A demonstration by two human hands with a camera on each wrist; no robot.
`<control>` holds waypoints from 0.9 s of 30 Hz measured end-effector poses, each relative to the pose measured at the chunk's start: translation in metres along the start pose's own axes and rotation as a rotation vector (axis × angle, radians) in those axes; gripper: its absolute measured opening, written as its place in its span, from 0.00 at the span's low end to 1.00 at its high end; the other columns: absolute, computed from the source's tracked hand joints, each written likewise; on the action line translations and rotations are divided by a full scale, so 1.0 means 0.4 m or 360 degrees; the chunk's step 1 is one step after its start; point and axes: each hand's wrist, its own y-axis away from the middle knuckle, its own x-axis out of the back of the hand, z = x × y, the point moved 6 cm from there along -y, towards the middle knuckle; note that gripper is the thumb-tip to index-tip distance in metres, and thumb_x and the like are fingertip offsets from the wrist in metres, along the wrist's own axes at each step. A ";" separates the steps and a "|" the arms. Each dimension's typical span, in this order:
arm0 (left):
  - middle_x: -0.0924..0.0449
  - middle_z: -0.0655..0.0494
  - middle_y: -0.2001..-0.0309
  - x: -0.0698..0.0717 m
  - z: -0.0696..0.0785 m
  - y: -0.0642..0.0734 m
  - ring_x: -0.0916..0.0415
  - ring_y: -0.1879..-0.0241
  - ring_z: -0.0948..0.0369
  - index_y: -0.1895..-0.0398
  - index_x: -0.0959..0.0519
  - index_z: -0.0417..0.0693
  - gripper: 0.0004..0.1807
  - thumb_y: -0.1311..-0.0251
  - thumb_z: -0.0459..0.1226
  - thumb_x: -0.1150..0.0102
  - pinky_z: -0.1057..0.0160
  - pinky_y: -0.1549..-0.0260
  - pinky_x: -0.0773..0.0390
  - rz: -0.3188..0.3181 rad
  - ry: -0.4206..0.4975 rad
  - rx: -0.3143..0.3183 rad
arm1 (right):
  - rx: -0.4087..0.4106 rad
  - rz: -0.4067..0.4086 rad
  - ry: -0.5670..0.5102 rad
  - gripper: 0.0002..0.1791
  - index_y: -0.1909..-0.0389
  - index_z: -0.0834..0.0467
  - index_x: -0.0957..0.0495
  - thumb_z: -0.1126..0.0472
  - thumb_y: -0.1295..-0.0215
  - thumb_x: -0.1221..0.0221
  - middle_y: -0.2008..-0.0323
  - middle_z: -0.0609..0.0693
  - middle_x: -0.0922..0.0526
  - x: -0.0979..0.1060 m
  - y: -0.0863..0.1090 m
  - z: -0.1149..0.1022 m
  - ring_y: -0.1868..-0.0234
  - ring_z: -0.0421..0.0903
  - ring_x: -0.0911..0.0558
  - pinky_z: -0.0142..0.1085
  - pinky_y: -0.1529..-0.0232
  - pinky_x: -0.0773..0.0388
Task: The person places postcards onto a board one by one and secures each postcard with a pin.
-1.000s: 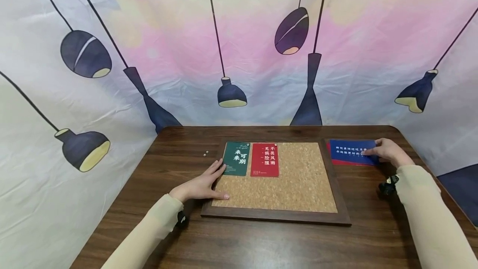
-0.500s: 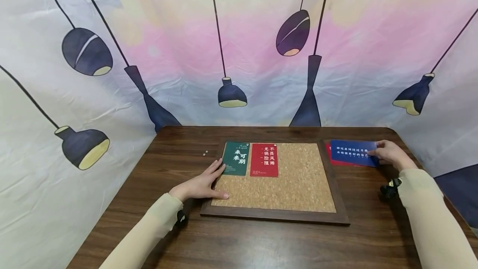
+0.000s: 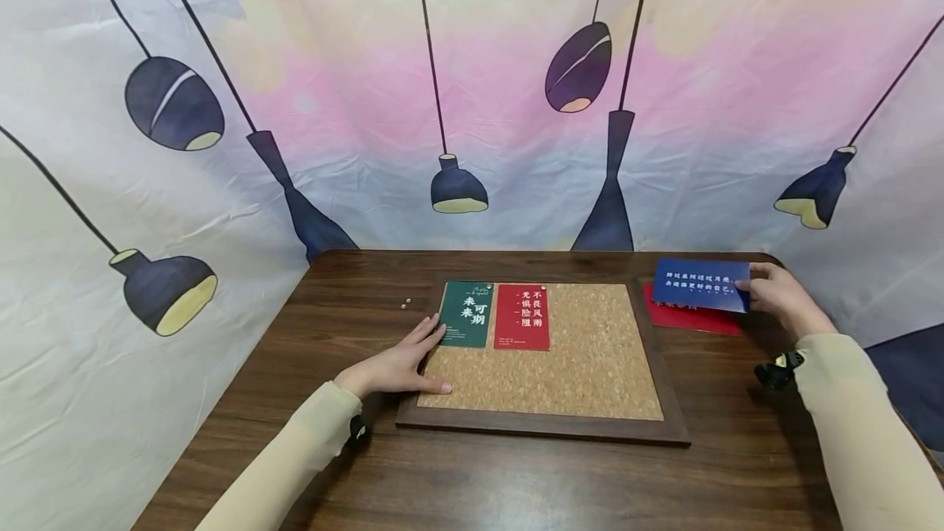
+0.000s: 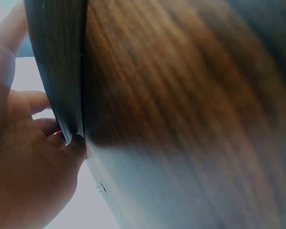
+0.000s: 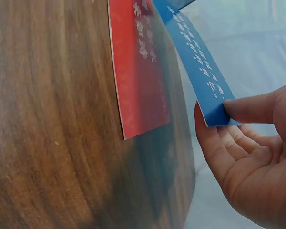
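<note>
My right hand [image 3: 783, 297] pinches the right end of a blue card [image 3: 701, 285] with white writing. In the right wrist view the thumb lies on the printed face of the blue card [image 5: 198, 57] and the fingers are behind it. The card is raised over a red card [image 5: 138, 81] that lies on the table. My left hand [image 3: 394, 363] rests with spread fingers on the left edge of a framed cork board [image 3: 590, 367]. A green card [image 3: 466, 330] and another red card [image 3: 522, 334] are on the board side by side, each with a pin at its upper right corner.
Two small pins [image 3: 406, 303] lie on the table left of the board. The board's dark wooden frame [image 3: 546, 428] borders the cork. A cloth [image 3: 354, 105] printed with lamps hangs behind the brown table [image 3: 479, 490].
My right hand has lifted the blue card up and away from the red card, which now shows more of its face. The left hand stays on the board.
</note>
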 end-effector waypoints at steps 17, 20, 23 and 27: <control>0.70 0.46 0.19 0.004 0.014 0.003 0.72 0.20 0.48 0.18 0.55 0.44 0.59 0.42 0.59 0.32 0.40 0.29 0.47 0.0013 -0.0041 -0.0002 | 0.0032 -0.0024 -0.0161 0.37 0.26 0.79 0.61 0.60 0.21 0.55 0.37 0.81 0.38 -0.073 0.002 -0.068 0.62 0.37 0.21 0.27 0.65 0.21; 0.70 0.46 0.19 0.005 0.015 0.003 0.73 0.21 0.48 0.18 0.55 0.44 0.59 0.42 0.59 0.32 0.40 0.29 0.47 0.0011 -0.0028 -0.0006 | 0.0027 -0.0063 -0.0199 0.37 0.25 0.77 0.61 0.61 0.21 0.54 0.36 0.81 0.38 -0.095 0.002 -0.079 0.60 0.40 0.20 0.28 0.63 0.20; 0.71 0.46 0.19 0.004 0.015 0.004 0.73 0.21 0.48 0.18 0.55 0.44 0.59 0.41 0.59 0.32 0.40 0.29 0.48 0.0007 -0.0019 -0.0006 | 0.0027 -0.0117 -0.0214 0.37 0.25 0.77 0.62 0.61 0.21 0.55 0.35 0.81 0.39 -0.121 -0.003 -0.087 0.48 0.54 0.21 0.32 0.57 0.19; 0.70 0.46 0.19 0.004 0.014 0.006 0.73 0.21 0.48 0.18 0.54 0.44 0.58 0.41 0.59 0.32 0.40 0.29 0.47 0.0007 -0.0024 -0.0005 | 0.0028 -0.0204 -0.0241 0.37 0.24 0.76 0.64 0.61 0.20 0.57 0.32 0.81 0.44 -0.157 -0.001 -0.102 0.34 0.69 0.33 0.46 0.42 0.23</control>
